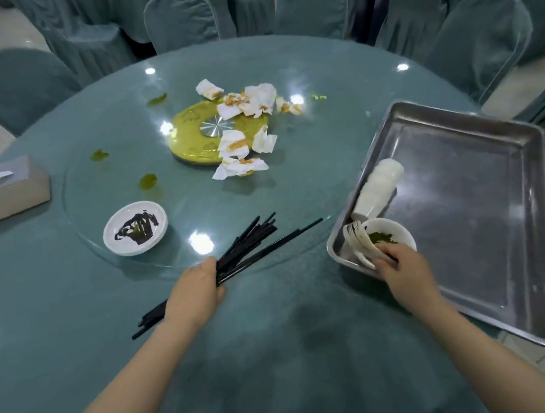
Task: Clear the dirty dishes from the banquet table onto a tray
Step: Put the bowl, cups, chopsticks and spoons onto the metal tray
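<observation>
The left hand is clamped round a bundle of black chopsticks, their tips fanning ahead over the turntable's glass rim. The right hand grips a bowl with spoons in the tray's near corner; a cup stack lies just beyond, bare tray to its right. A saucer sits ahead-left of the left hand.
</observation>
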